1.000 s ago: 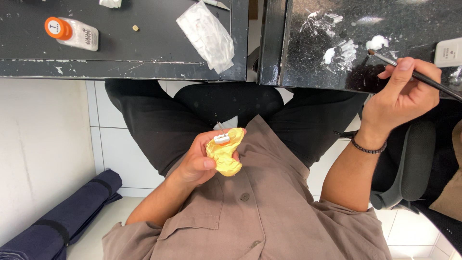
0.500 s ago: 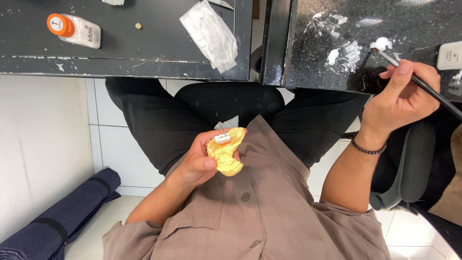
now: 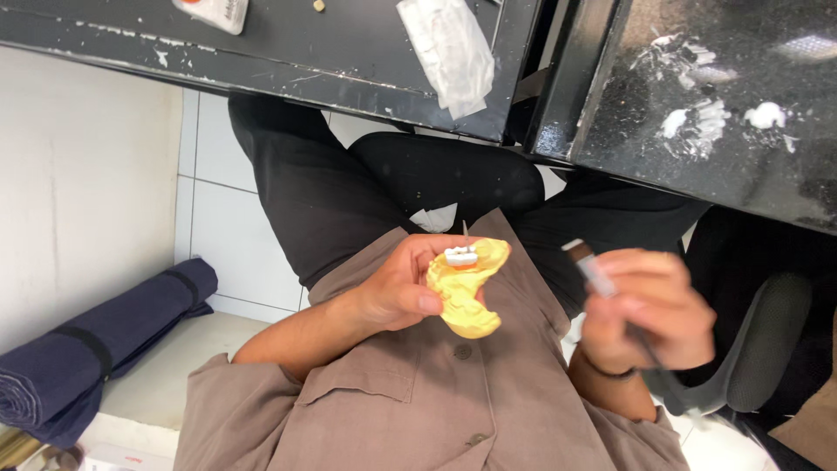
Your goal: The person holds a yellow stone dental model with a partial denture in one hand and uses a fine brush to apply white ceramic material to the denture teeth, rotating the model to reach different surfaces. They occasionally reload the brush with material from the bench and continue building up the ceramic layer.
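A: While seated, the left hand [image 3: 397,292] is closed on a yellow cast [image 3: 466,292], gripped w/ thumb over its edge, above the lap; why tilted up?

B: Prob. so the white teeth [image 3: 461,256] on top face the eyes. Right hand [image 3: 649,318], blurred, is curled round a thin tool [image 3: 595,275], tip aimed toward the cast, not touching. Bench [image 3: 296,52] sits above.

Item count, head view
One yellow dental cast [image 3: 466,292], one brush [image 3: 610,296], one plastic packet [image 3: 452,48], one rolled navy mat [image 3: 96,349], two hands.
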